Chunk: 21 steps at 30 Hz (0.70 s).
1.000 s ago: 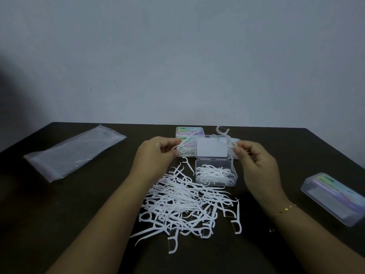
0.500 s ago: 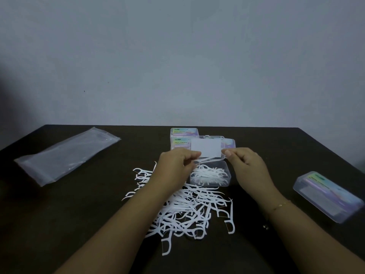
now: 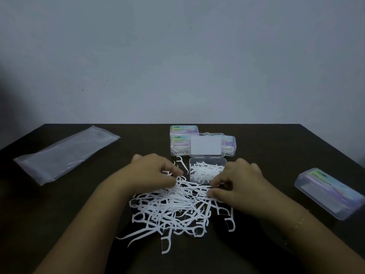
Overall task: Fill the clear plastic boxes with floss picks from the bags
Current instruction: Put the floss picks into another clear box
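A loose pile of white floss picks (image 3: 177,210) lies on the dark table (image 3: 79,204) in front of me. Just behind it stands an open clear plastic box (image 3: 207,159), partly filled with picks, its lid (image 3: 206,145) tipped up at the back. My left hand (image 3: 154,173) rests on the pile's far left edge, fingers curled down onto picks. My right hand (image 3: 241,182) is at the pile's far right edge beside the box, with thumb and fingers pinching picks.
Closed, labelled boxes of picks stand behind the open one (image 3: 183,131) (image 3: 230,145). Another closed box (image 3: 329,192) lies at the right, near the table edge. A flat, clear plastic bag (image 3: 65,153) lies at the far left.
Both hands have dropped from above the open box, where they held picks, down to the loose pile. The box holds more picks than before.
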{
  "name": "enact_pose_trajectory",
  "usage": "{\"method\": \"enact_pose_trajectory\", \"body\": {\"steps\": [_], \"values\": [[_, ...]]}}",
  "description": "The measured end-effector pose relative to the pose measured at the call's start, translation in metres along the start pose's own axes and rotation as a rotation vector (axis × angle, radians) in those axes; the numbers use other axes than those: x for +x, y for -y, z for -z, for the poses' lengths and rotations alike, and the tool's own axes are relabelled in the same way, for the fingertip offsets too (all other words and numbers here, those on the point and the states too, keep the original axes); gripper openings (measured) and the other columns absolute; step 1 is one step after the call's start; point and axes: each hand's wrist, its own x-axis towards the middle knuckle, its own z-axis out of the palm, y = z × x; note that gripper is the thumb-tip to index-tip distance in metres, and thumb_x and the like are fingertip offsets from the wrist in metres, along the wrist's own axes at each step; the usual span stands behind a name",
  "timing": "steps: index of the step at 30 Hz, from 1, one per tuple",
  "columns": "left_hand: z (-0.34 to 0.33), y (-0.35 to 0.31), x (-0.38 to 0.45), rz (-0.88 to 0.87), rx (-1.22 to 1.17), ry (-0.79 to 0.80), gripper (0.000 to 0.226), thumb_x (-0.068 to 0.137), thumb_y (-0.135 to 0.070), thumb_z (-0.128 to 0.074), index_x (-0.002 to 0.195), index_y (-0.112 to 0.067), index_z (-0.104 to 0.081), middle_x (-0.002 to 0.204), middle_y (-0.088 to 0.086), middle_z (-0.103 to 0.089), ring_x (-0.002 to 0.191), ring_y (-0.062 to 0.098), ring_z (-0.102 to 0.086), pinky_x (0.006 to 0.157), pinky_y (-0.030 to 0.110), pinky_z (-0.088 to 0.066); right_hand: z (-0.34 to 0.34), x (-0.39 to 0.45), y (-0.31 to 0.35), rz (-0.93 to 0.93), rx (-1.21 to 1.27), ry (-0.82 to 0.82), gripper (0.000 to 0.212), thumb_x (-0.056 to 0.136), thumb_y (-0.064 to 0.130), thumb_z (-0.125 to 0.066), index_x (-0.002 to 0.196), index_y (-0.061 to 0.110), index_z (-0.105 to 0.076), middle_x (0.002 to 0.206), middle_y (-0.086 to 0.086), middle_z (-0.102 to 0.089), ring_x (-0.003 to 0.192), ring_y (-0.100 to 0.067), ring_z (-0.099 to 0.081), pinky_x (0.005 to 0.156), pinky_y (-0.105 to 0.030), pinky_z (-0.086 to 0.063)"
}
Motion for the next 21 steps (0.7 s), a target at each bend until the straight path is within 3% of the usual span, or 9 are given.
{"method": "enact_pose_trajectory", "body": {"steps": [3,6,13,16,21], "values": [[0.002,-0.004,-0.005,0.062,0.070,0.141,0.042,0.082,-0.043,-0.067,0.120,-0.055,-0.055,0.135,-0.021,-0.046,0.126,0.022,-0.025,0.099,0.038,-0.026,-0.005,-0.003,0.008,0.007,-0.156,0.054,0.060,0.079,0.072,-0.045,0.129,0.039,-0.051,0.101,0.012,-0.044,0.100,-0.009,-0.031,0.085,-0.031,-0.022],[-0.001,-0.007,-0.004,0.037,0.125,0.153,0.048,0.080,-0.045,-0.070,0.125,-0.051,-0.054,0.127,-0.027,-0.046,0.116,0.015,-0.024,0.090,0.030,-0.022,-0.009,-0.003,0.011,-0.001,-0.176,0.101,0.060,0.081,0.071,-0.045,0.130,0.036,-0.050,0.100,0.011,-0.040,0.098,-0.008,-0.027,0.086,-0.032,-0.023],[-0.003,0.005,0.002,0.043,0.069,0.101,0.024,0.078,-0.045,-0.073,0.098,-0.055,-0.066,0.110,-0.026,-0.060,0.119,0.017,-0.033,0.095,0.030,-0.029,-0.003,-0.006,0.012,-0.015,-0.089,0.075,0.020,0.089,0.048,-0.052,0.092,0.032,-0.064,0.092,0.012,-0.049,0.094,-0.008,-0.035,0.085,-0.030,-0.026],[-0.001,0.010,0.002,0.002,0.033,0.060,0.016,0.075,-0.046,-0.074,0.082,-0.058,-0.067,0.098,-0.023,-0.066,0.115,0.014,-0.043,0.100,0.033,-0.031,-0.002,-0.006,0.013,-0.012,-0.053,0.091,0.017,0.088,0.043,-0.055,0.082,0.029,-0.063,0.086,0.010,-0.050,0.090,-0.006,-0.036,0.085,-0.030,-0.027],[0.006,0.008,-0.002,-0.040,-0.026,0.030,0.011,0.078,-0.040,-0.073,0.084,-0.049,-0.072,0.091,-0.016,-0.071,0.096,-0.003,-0.055,0.109,0.040,-0.029,0.005,-0.005,0.005,-0.060,0.065,0.107,0.021,0.086,0.036,-0.061,0.071,0.022,-0.066,0.065,0.010,-0.053,0.079,0.000,-0.043,0.092,-0.030,-0.028]]}}
